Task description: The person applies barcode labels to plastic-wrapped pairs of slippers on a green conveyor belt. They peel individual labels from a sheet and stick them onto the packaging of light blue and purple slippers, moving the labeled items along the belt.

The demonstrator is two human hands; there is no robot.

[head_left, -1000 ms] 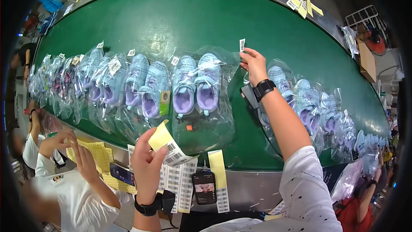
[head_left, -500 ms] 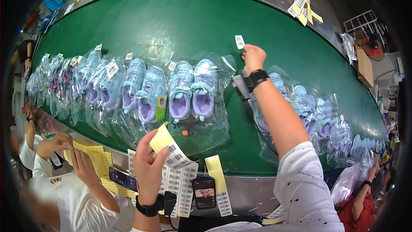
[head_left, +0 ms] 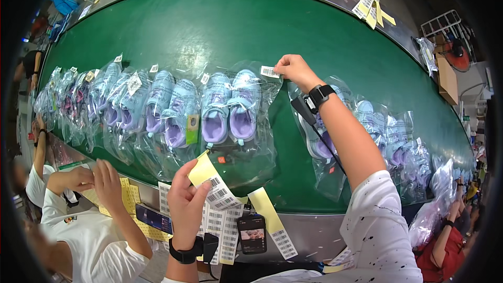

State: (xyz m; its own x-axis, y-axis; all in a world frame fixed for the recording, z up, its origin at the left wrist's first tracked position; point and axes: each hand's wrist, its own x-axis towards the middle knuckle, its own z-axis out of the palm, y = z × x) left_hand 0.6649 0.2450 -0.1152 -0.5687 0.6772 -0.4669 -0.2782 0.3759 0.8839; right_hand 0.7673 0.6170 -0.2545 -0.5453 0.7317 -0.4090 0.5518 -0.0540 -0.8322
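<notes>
My right hand (head_left: 296, 71) pinches a small white barcode label (head_left: 269, 72), which lies against the upper right corner of a clear plastic bag (head_left: 262, 157). Inside that bag is a pair of light blue shoes (head_left: 216, 99) with lavender linings, toes pointing away from me. My left hand (head_left: 186, 199) is closed on a strip of barcode labels (head_left: 220, 195) with yellow backing, held between thumb and fingers over the front edge of the green belt (head_left: 199, 26). A black strap with a device sits on each wrist.
More bagged shoes (head_left: 178, 105) line the belt to the left, others (head_left: 374, 126) to the right. Label sheets (head_left: 215, 230), a phone (head_left: 251, 233) and a yellow-backed strip (head_left: 270, 220) lie along the metal ledge. A co-worker's hands (head_left: 107, 181) are close by at left.
My right hand has moved left and slightly toward me, bringing the label from above the bare belt onto the bag's corner. The belt's bagged shoes have shifted slightly left.
</notes>
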